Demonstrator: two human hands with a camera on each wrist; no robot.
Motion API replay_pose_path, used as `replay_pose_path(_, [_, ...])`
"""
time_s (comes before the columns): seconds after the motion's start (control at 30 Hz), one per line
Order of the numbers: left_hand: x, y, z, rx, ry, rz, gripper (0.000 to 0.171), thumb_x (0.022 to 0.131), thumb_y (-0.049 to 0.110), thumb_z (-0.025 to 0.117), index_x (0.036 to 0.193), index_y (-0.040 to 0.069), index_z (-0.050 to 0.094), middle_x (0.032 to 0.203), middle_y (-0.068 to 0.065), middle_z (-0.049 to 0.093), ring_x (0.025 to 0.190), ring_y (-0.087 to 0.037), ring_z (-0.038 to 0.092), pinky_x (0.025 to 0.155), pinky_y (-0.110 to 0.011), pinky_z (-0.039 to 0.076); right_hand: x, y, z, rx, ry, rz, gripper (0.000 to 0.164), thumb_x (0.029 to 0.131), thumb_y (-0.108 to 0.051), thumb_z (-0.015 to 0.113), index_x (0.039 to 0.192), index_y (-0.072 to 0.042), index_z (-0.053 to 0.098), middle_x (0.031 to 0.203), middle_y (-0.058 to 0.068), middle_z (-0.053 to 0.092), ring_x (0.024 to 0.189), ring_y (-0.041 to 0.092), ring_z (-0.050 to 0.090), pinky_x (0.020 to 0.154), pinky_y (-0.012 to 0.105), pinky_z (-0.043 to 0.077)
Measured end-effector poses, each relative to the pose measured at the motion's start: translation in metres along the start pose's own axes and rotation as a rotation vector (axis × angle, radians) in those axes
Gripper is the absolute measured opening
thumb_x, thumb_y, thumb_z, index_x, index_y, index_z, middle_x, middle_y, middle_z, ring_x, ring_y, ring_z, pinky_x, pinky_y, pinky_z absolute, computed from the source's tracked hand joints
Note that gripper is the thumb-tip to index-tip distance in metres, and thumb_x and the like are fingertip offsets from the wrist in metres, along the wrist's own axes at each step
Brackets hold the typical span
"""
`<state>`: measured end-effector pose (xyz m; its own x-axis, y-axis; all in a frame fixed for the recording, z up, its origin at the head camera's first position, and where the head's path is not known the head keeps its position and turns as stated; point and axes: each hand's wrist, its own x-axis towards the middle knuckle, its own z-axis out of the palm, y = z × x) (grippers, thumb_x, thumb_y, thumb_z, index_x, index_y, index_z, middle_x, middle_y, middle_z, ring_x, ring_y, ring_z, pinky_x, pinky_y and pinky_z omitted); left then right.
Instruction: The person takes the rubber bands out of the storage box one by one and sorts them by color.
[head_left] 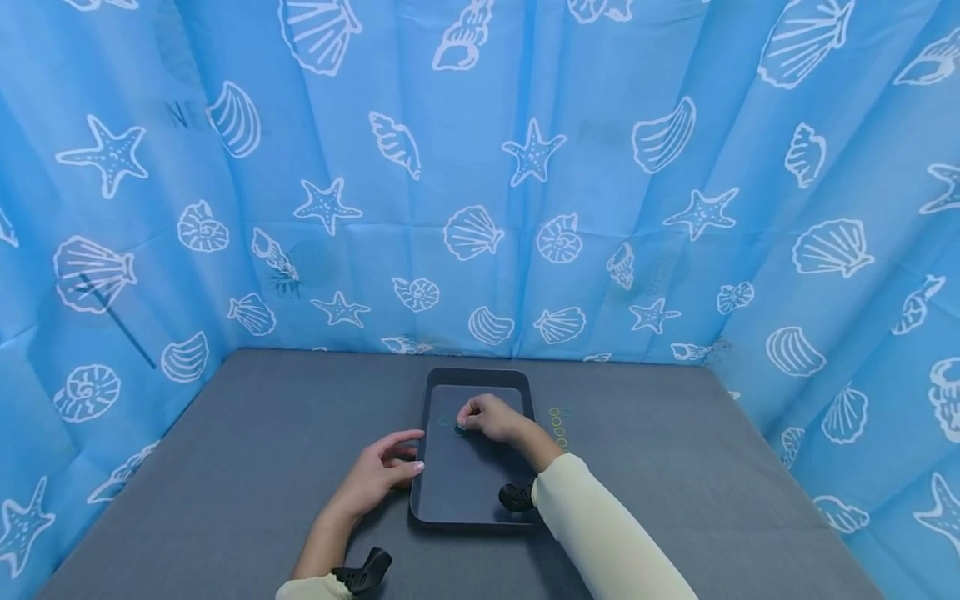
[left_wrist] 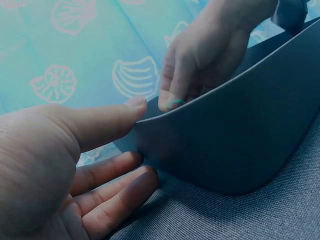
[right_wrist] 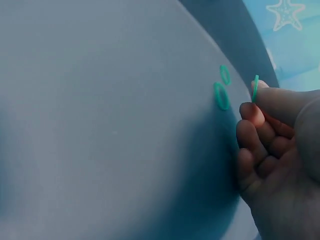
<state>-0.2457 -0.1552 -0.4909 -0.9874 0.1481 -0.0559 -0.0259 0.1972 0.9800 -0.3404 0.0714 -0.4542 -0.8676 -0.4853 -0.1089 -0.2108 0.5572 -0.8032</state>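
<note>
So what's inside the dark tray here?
Two green rings lie in the dark tray; above it, the right hand pinches another green ring. In the head view, that hand and its forearm hide part of the tray; what lies there cannot be seen.

Right grip (head_left: pixel 491 417) in a pinch

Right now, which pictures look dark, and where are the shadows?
Head view: the brightest, with a soft shadow on the tray near the right hand; left wrist view: dim and blue-green, the curtain pale and washed-out behind the left hand; right wrist view: bluish, a big blurry-edged shadow lying across the tray beside the right hand.
</note>
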Motion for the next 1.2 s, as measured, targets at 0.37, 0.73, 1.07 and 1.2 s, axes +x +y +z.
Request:
replay_pose_path(0.37, [0.001,-0.001,0.001,0.009,-0.002,-0.019,0.049,0.088,0.021,0.074,0.134,0.014,0.058,0.124,-0.015,0.058,0.095,-0.023,0.062,0.079,-0.042,0.054,-0.020,-0.004,-0.023,-0.101,0.071,-0.091,0.010,0.098,-0.006,0.057,0.093,-0.002,0.065,0.081,0.003,0.059,0.068,0.013,0.050,0.062,0.028,0.043])
replay_pose_path(0.73, [0.002,-0.003,0.004,0.025,0.031,-0.030,0.048,0.088,0.015,0.072,0.134,0.015,0.058,0.124,-0.014,0.059,0.095,-0.023,0.062,0.079,-0.045,0.054,-0.046,-0.008,-0.056,-0.121,0.219,-0.134,0.007,0.096,-0.006,0.059,0.093,-0.003,0.064,0.081,0.001,0.058,0.071,0.016,0.050,0.064,0.031,0.044])
replay_pose_path(1.07, [-0.001,0.001,0.004,0.029,0.027,-0.030,0.048,0.088,0.019,0.074,0.133,0.017,0.059,0.123,-0.013,0.059,0.095,-0.022,0.063,0.079,-0.045,0.054,-0.067,0.014,-0.074,-0.120,0.311,-0.086,0.007,0.096,-0.004,0.059,0.095,0.000,0.064,0.080,0.003,0.058,0.068,0.017,0.049,0.061,0.032,0.044])
replay_pose_path(1.2, [-0.001,0.001,0.005,0.044,0.038,-0.039,0.047,0.088,0.017,0.073,0.133,0.015,0.059,0.123,-0.013,0.059,0.095,-0.022,0.062,0.079,-0.045,0.053,-0.073,0.027,-0.077,-0.129,0.347,-0.082,0.007,0.096,-0.003,0.059,0.095,0.002,0.064,0.080,0.005,0.059,0.068,0.017,0.049,0.061,0.032,0.044])
